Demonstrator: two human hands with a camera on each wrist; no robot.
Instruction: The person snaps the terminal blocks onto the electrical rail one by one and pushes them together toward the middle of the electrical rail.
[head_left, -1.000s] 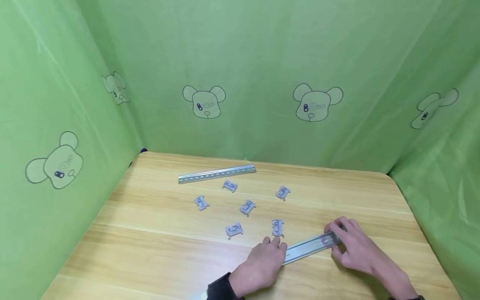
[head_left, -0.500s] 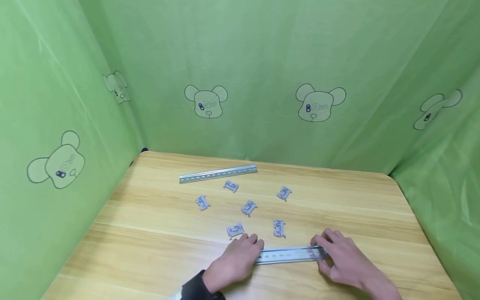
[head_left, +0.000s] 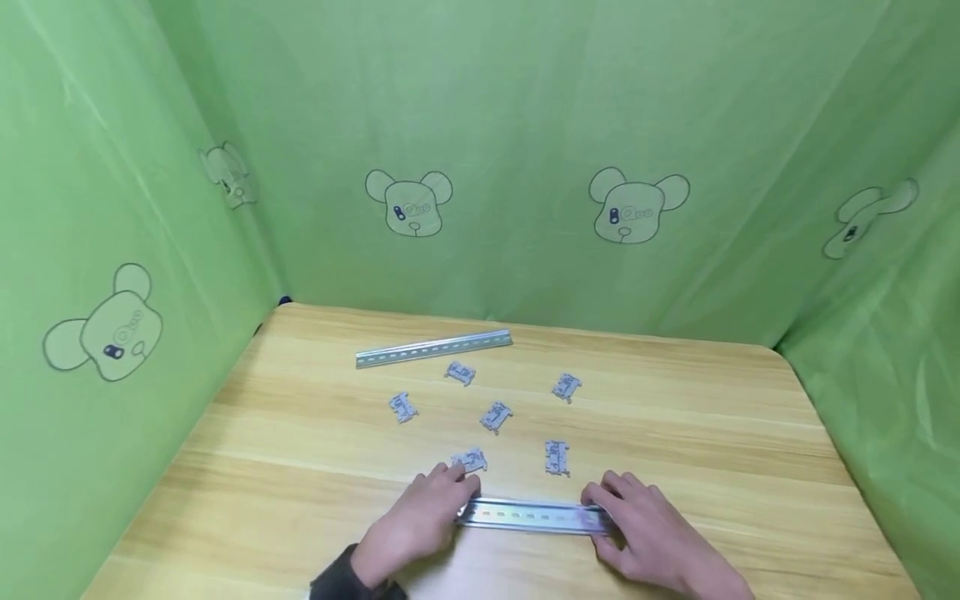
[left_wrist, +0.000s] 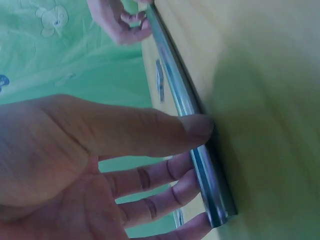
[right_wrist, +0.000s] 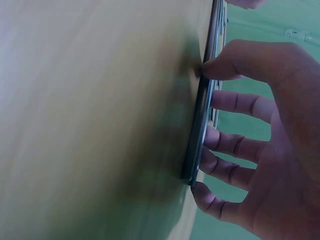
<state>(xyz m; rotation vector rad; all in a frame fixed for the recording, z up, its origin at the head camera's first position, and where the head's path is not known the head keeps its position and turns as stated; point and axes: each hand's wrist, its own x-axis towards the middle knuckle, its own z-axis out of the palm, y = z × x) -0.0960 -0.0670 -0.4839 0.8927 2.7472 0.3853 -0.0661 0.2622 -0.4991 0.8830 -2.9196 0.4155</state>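
The left hand [head_left: 422,515] and right hand [head_left: 639,527], apart, both pinch with curled fingers [left_wrist: 145,177].

In the head view your left hand [head_left: 420,517] and right hand [head_left: 648,529] hide the ends of the metal rail [head_left: 528,516], the left one also covering part of the near left grey block [head_left: 472,459], while the near edge cuts off your black cuff [head_left: 348,577] and right forearm [head_left: 708,575]. You cannot read the tiny lettering on the far curtain [head_left: 517,125]. Each wrist view crops your other hand, and the tabletop [right_wrist: 90,125] shadows blur.
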